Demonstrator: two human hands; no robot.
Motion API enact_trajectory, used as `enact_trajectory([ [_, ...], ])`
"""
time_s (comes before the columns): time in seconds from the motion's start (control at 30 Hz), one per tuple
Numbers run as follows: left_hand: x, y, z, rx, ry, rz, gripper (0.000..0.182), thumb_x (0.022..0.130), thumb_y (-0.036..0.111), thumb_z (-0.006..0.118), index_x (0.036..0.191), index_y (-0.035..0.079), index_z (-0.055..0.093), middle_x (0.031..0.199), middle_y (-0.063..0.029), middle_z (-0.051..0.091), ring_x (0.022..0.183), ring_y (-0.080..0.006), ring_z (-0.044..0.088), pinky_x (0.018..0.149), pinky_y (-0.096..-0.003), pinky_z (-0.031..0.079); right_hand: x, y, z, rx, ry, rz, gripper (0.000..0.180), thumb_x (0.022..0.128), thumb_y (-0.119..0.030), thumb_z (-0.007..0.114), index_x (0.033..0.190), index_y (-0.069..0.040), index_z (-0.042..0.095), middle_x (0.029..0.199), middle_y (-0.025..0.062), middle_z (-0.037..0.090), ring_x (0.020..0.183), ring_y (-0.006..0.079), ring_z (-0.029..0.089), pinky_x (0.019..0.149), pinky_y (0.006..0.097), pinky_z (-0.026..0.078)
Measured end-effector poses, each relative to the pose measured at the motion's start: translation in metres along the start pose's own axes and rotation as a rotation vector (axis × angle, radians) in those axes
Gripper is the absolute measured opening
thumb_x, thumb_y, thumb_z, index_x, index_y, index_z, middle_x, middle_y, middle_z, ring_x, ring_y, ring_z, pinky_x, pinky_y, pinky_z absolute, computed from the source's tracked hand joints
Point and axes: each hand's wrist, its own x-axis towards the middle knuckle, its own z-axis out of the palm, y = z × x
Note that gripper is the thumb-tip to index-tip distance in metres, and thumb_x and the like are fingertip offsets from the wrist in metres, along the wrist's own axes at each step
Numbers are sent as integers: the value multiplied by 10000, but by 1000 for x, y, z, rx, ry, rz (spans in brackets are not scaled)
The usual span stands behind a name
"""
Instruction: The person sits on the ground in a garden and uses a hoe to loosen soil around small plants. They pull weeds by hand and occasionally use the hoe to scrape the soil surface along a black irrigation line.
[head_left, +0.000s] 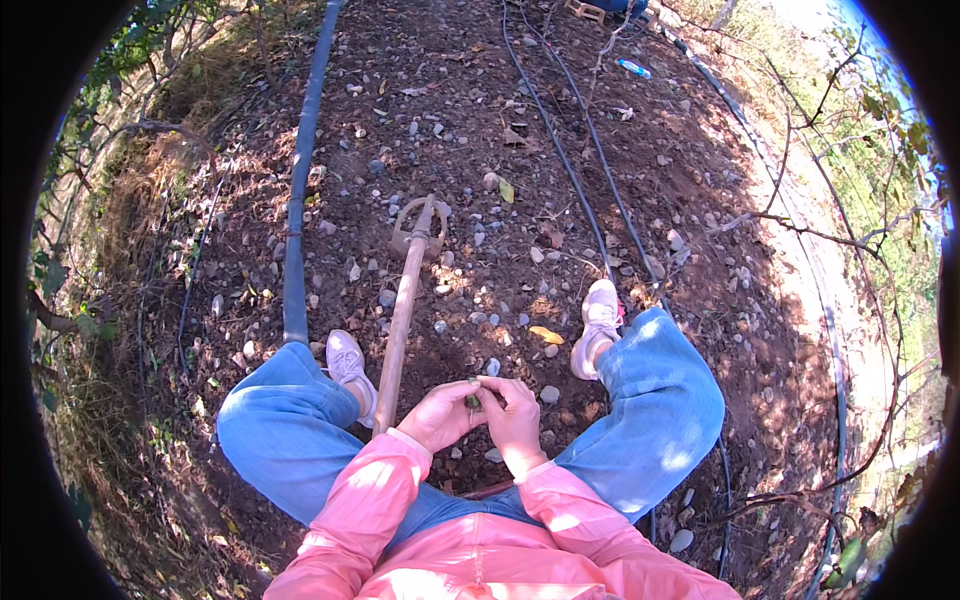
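Note:
My left hand (439, 415) and my right hand (516, 420) meet in front of my lap, fingertips touching. Pinched between them is a small green plant piece (472, 402), perhaps a leaf or a pod; the fingers partly cover it. Just left of my hands, a hoe with a wooden handle (403, 315) lies pointing away from me. Its looped metal head (418, 231) rests on the stony soil, and the handle's near end passes behind my left forearm.
A thick blue-grey hose (301, 172) runs ahead on the left. Two thin black irrigation tubes (559, 135) run past my right shoe (598, 326). Bare branches (825, 236) reach in from the right. Farther off lie a plastic bottle (634, 69) and a crate (585, 10).

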Motion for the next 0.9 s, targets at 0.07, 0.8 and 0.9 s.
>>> enact_trajectory([
  [0.07, -1, 1, -2, 20, 74, 25, 253, 987, 126, 474, 1139, -35, 595, 1070, -114, 633, 1007, -204, 614, 956, -400, 504, -1, 8, 4, 145, 37, 184, 202, 839, -68, 699, 1036, -30, 679, 916, 83, 705, 827, 159, 660, 763, 305, 506],
  [0.8, -7, -2, 3, 620, 330, 19, 249, 988, 122, 523, 1141, -46, 624, 1087, -114, 664, 985, -188, 653, 853, -314, 551, -10, 7, 9, 163, -121, 193, 230, 812, -59, 705, 1021, -21, 618, 857, 92, 640, 746, 193, 644, 674, 308, 520],
  [0.9, -7, 4, 6, 462, 278, 83, 238, 990, 114, 517, 1142, -38, 620, 1077, -120, 666, 998, -203, 657, 869, -318, 548, -6, -1, 4, 185, -66, 90, 276, 815, -22, 702, 1078, -11, 617, 936, 70, 634, 755, 140, 624, 649, 248, 502],
])
